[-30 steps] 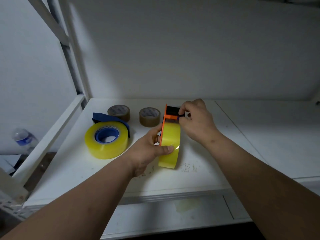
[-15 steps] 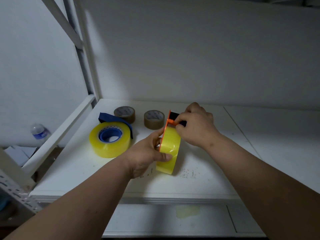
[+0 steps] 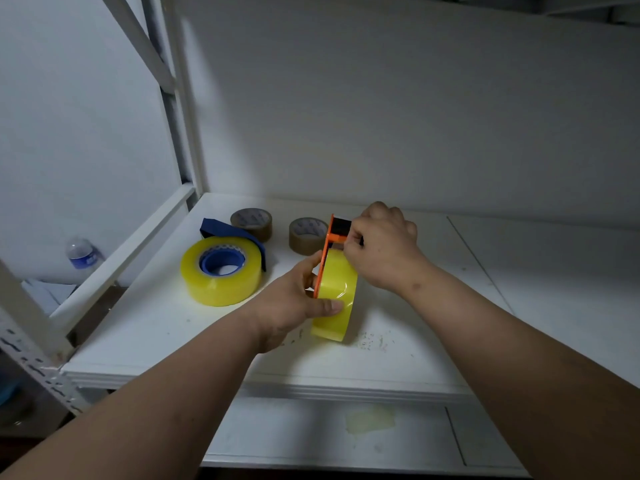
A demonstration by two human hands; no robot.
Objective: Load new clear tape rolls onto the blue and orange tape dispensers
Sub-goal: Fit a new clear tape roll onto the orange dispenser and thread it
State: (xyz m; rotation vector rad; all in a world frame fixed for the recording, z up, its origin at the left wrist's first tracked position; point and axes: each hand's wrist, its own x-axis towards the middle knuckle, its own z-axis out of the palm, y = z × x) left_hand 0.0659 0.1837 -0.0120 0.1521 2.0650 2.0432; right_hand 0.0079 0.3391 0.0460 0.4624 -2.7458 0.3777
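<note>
The orange tape dispenser (image 3: 328,244) stands on edge on the white shelf (image 3: 415,341) with a yellowish clear tape roll (image 3: 337,289) mounted on it. My left hand (image 3: 294,299) grips that roll from the left, thumb across its face. At the dispenser's black top end my right hand (image 3: 381,247) pinches with closed fingers; what lies under the fingertips is hidden. To the left lies the blue tape dispenser (image 3: 221,230), flat, carrying another clear roll (image 3: 221,275).
Two brown tape rolls (image 3: 252,221) (image 3: 306,233) sit at the back of the shelf. White rack posts (image 3: 180,109) rise at the left. A water bottle (image 3: 81,252) stands beyond the left rail. A lower shelf (image 3: 346,434) lies below.
The view has shifted slightly to the left. My right hand has slid a little down along the dispenser's top end; my left hand keeps its grip on the roll.
</note>
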